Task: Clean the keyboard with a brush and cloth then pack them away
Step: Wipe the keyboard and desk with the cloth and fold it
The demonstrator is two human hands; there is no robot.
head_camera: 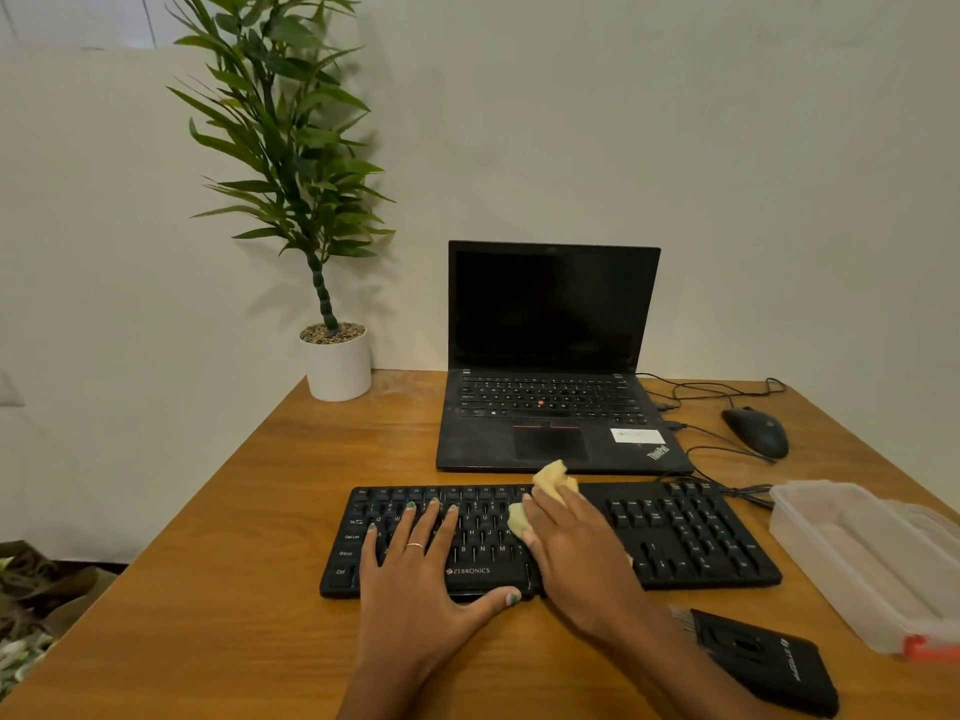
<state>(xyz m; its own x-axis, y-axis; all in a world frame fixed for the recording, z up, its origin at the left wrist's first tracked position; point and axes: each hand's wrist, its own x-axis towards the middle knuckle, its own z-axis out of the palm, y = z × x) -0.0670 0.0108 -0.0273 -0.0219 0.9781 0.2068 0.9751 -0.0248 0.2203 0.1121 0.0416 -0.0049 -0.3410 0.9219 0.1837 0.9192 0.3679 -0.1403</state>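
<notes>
Left hand (pixel 415 569) lies flat, fingers spread, steadying the keyboard (pixel 691 537) on the bench (pixel 234 511). Right hand (pixel 576 553) presses the cloth (pixel 553 480) mid-keyboard: wiping underway. Brush (pixel 763 659) lies aside; container (pixel 872 558) open; packing remains.

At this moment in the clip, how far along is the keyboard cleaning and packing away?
Brushing looks finished, as far as position shows: the brush lies set down on the desk by a black case. In hand: the right hand presses a yellow cloth onto the Zebronics keyboard mid-board, while the left hand lies flat on the keys. Left: the numpad side, then packing; the clear plastic box appears empty.
</notes>
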